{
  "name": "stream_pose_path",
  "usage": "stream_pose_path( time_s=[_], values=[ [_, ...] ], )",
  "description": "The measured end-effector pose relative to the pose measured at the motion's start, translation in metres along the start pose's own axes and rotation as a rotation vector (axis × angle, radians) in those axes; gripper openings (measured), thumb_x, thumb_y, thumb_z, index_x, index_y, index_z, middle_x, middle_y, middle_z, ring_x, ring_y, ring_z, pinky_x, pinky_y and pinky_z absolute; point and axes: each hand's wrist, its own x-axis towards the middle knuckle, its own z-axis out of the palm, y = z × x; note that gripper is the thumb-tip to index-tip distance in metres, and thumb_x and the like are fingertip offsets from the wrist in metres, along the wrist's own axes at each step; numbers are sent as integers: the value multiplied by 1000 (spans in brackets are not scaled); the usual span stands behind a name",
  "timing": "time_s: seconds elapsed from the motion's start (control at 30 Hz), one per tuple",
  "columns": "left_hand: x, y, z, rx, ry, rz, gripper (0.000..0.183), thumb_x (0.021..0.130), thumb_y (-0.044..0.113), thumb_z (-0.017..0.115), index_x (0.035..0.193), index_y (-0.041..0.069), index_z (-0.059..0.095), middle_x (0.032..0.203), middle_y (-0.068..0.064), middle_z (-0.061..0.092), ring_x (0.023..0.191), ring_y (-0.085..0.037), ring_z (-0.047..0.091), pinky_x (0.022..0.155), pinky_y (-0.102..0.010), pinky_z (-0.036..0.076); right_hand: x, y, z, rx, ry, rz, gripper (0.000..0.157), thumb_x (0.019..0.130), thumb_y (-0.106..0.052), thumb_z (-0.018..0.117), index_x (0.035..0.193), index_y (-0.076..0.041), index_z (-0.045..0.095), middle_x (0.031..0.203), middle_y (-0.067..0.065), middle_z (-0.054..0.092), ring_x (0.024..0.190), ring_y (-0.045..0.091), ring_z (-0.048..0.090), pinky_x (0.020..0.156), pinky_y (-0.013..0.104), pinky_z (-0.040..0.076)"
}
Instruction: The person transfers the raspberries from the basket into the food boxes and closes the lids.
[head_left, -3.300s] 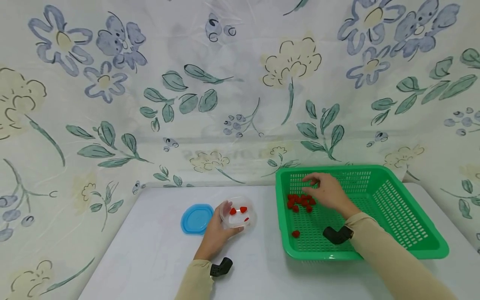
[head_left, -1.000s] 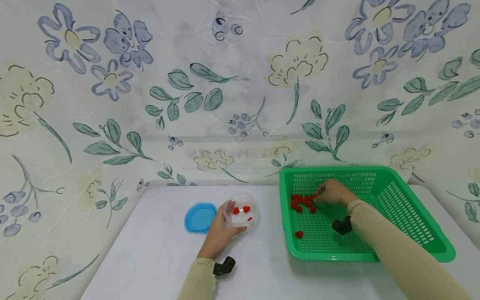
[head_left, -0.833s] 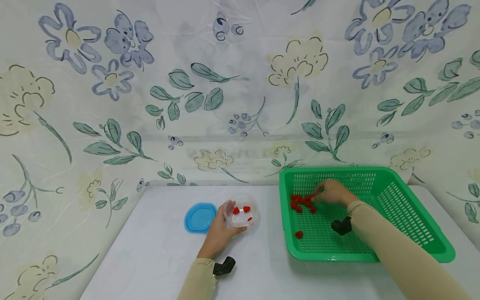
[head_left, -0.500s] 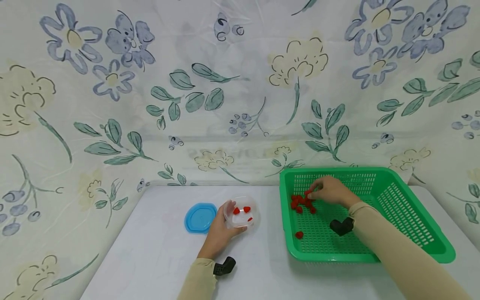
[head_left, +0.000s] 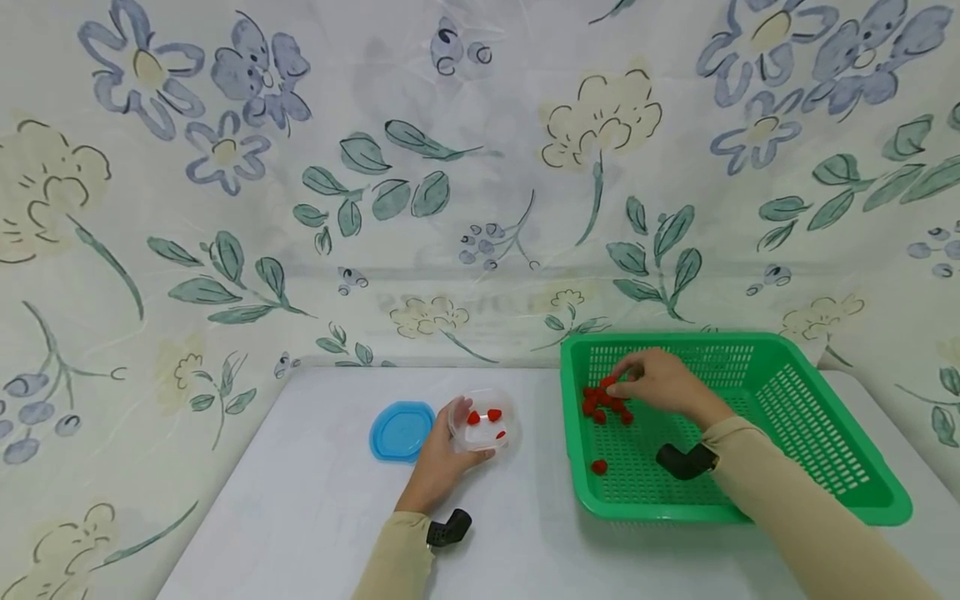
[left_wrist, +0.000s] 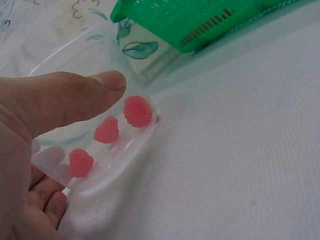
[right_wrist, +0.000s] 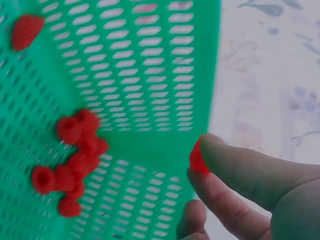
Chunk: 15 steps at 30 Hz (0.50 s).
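My left hand grips a small clear plastic container on the table, thumb on the near side and fingers around the left. Three red raspberries lie inside it, seen through its wall in the left wrist view. My right hand is over the back left part of a green plastic basket. Between thumb and index finger it pinches one raspberry, partly hidden by the thumb. Below, a cluster of several raspberries lies on the basket floor, and a single raspberry lies apart nearer the front.
A blue lid lies on the white table, left of the container. The basket's perforated walls rise around my right hand. A floral cloth hangs behind the table's back edge.
My right hand has reached down beside the raspberry cluster, taken hold of a raspberry there and risen slightly up and left. The left hand still holds the container in place.
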Motion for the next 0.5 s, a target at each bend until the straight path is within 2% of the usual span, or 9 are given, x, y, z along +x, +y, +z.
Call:
stream_pose_path(
  time_s=[0.37, 0.5],
  values=[
    [0, 3, 1, 11, 8, -17, 97, 78, 24, 88, 156, 13, 31, 154, -3, 46, 146, -30, 33, 115, -59, 30, -13, -24, 0, 7, 36, -14, 29, 94, -28, 71, 114, -7, 72, 102, 11, 66, 86, 25, 57, 65, 35, 49],
    [0, 5, 1, 19, 8, -28, 97, 78, 25, 88, 156, 13, 31, 154, -5, 46, 146, -31, 33, 115, -60, 30, -16, -30, 4, 9, 59, -31, 28, 94, -26, 71, 114, -7, 71, 98, 8, 67, 77, 21, 57, 62, 34, 48]
  ],
)
